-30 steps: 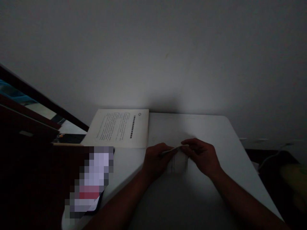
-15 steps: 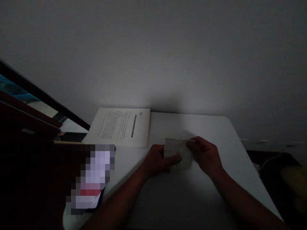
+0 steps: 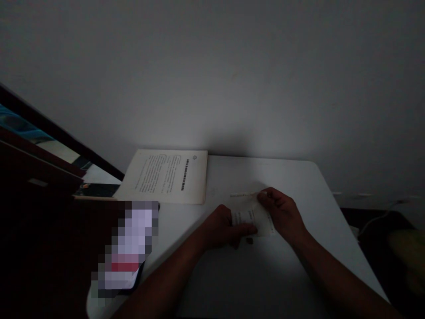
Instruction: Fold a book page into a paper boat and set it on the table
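Between my two hands is a small piece of thin printed paper [image 3: 264, 220], held above the white table. My left hand [image 3: 226, 226] grips its left side, the thumb lying across the front and fingers behind. At the upper right corner, my right hand [image 3: 282, 210] pinches the paper between thumb and fingers. The paper looks slightly bent, and its print is too dim to read. A small dark patch, perhaps a fingertip, shows under the paper's lower edge.
A printed booklet [image 3: 166, 177] lies at the back left of the white table [image 3: 292, 173], against the grey wall [image 3: 232, 75]. A phone with a blurred screen [image 3: 133, 243] lies near the left edge. Dark furniture [image 3: 40, 212] stands left; a dark object with a cable [image 3: 388, 239] is at right.
The paper has tilted and bent a little and shifted slightly right. My left hand has moved a little right and down with it; my right hand keeps its pinch at the corner.
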{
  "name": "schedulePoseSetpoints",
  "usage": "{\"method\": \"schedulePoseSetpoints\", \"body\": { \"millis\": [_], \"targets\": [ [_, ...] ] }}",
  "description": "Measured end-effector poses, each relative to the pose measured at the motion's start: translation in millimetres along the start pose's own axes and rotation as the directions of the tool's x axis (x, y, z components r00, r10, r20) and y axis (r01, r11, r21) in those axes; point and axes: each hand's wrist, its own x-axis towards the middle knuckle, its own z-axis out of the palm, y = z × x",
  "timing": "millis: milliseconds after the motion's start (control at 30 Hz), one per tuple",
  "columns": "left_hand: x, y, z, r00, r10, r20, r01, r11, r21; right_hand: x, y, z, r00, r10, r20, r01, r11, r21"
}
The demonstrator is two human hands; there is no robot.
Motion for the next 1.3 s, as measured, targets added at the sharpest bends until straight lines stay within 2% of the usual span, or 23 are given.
{"method": "schedulePoseSetpoints", "body": {
  "millis": [133, 233, 367, 500, 633, 767, 900, 1100, 1300],
  "targets": [
    [-3, 5, 5.0, 0.999, -0.015, 0.038, 0.016, 1.0, -0.021, 0, -2, 2, 0.999, 0.027, 0.039, -0.021, 0.987, -0.158],
    [-4, 6, 8.6, 0.999, 0.011, 0.046, -0.008, 0.997, -0.072, 0, -2, 3, 0.998, 0.002, 0.057, 0.014, 0.963, -0.27],
    [-3, 2, 10.6, 0.999, 0.032, 0.029, -0.031, 0.999, -0.043, -2, -4, 3, 0.996, -0.082, 0.024, 0.085, 0.94, -0.331],
    [-1, -1, 11.1, 0.998, 0.054, -0.013, -0.053, 0.998, 0.027, -7, -7, 4, 0.998, -0.064, -0.024, 0.05, 0.928, -0.369],
    [0, -1, 12.6, 0.999, 0.043, 0.026, -0.041, 0.997, -0.072, -9, -7, 7, 0.99, -0.115, -0.083, 0.071, 0.908, -0.412],
    [-1, 4, 15.7, 0.996, 0.062, 0.061, -0.043, 0.962, -0.268, -7, -5, 14, 0.988, -0.122, -0.099, 0.082, 0.938, -0.338],
    [-3, 7, 17.1, 0.997, 0.037, 0.062, -0.012, 0.934, -0.356, -6, -5, 18, 0.994, -0.074, -0.085, 0.053, 0.973, -0.225],
    [-5, 8, 13.3, 0.999, 0.043, 0.027, -0.034, 0.962, -0.273, -5, -7, 20, 0.997, -0.004, -0.076, -0.005, 0.993, -0.122],
    [-8, 8, 13.5, 0.984, 0.178, -0.03, -0.18, 0.972, -0.148, -4, -8, 21, 0.998, 0.035, -0.053, -0.037, 0.998, -0.043]
  ]
}}
